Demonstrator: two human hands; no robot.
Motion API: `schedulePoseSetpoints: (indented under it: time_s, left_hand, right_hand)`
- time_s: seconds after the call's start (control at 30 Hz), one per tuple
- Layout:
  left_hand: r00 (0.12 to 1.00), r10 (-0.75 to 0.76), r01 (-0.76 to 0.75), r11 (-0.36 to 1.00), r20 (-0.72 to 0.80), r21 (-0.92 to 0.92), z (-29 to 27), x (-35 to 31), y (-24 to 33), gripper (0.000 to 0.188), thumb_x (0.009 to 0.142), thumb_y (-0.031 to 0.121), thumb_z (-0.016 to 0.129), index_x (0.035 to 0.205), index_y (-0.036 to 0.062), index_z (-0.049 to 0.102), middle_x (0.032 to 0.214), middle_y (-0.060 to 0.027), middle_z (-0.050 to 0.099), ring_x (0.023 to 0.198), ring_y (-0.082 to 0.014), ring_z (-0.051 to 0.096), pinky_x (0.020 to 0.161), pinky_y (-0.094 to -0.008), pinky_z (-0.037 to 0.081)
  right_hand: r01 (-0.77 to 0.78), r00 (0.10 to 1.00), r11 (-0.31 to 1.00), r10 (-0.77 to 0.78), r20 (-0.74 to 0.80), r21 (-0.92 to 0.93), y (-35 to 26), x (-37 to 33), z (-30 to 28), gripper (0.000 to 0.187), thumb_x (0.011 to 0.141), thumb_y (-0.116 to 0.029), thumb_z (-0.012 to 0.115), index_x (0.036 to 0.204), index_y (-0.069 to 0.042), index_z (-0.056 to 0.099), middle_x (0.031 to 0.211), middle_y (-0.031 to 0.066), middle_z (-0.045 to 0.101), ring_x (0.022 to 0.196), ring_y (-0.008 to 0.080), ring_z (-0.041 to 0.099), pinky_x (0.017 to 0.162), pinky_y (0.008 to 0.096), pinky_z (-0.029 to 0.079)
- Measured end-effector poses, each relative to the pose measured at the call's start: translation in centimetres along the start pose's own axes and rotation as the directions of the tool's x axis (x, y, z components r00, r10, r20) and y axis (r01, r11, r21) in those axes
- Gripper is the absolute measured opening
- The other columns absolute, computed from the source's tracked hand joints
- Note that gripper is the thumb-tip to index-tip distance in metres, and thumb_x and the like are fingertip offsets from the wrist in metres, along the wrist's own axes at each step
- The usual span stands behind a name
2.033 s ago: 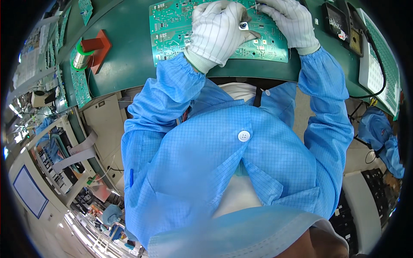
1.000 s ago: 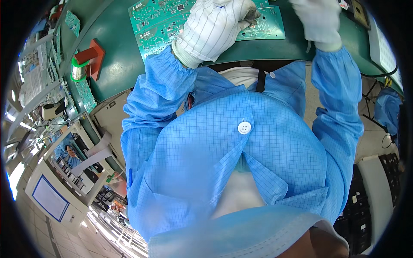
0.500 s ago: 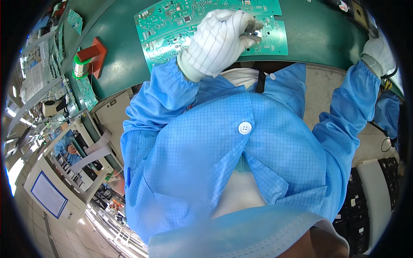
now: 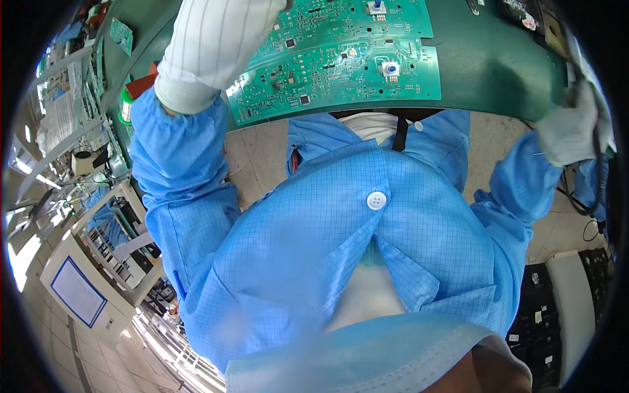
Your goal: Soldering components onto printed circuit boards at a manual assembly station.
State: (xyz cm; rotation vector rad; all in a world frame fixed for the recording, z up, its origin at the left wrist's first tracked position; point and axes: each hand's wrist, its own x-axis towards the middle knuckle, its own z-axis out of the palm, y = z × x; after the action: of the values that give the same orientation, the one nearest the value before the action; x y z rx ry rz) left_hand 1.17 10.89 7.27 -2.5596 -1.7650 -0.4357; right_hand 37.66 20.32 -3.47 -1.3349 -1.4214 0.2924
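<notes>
Head view: left hand (gloved, fingers hidden, grip can't tell) rests over green circuit boards at 12 o'clock, long axis left-right; right hand clamps a dark cable at 3 o'clock.

Left hand raised forward (gloved), right hand flung wide, its grip seemingly closed.

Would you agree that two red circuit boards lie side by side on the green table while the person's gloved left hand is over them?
Not quite: the head view shows the two circuit boards are green, not red. They do lie on the green table, with the gloved left hand over them.
</notes>
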Motion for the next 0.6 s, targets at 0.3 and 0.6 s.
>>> schedulePoseSetpoints:
  time_s: [0.3,0.6]
  left_hand:
    - [0.982,-0.148,0.144,0.989,0.121,0.045,3.4,3.8,0.1,0.023,0.092,0.025,0.063,0.095,0.0036,0.072,0.083,-0.0219,0.07,0.077,-0.0404,0.068,0.071,-0.0445,0.055]
    - [0.994,-0.01,0.0,0.996,0.108,0.09,5.3,4.7,-0.7,0.019,0.087,0.019,0.061,0.093,0.0046,0.071,0.082,-0.0201,0.07,0.08,-0.0374,0.069,0.075,-0.0453,0.055]
  right_hand:
    - [-0.037,0.907,0.922,-0.131,0.4,0.386,-5.0,-11.9,5.2,0.026,0.083,-0.01,0.081,0.106,-0.003,0.071,0.096,0.0101,0.075,0.083,0.0206,0.075,0.074,0.0296,0.06]
    - [0.058,0.879,0.942,-0.205,0.43,0.33,-4.5,-12.1,5.6,0.025,0.085,-0.015,0.081,0.105,-0.006,0.071,0.095,0.0076,0.075,0.08,0.0229,0.075,0.071,0.0318,0.061]
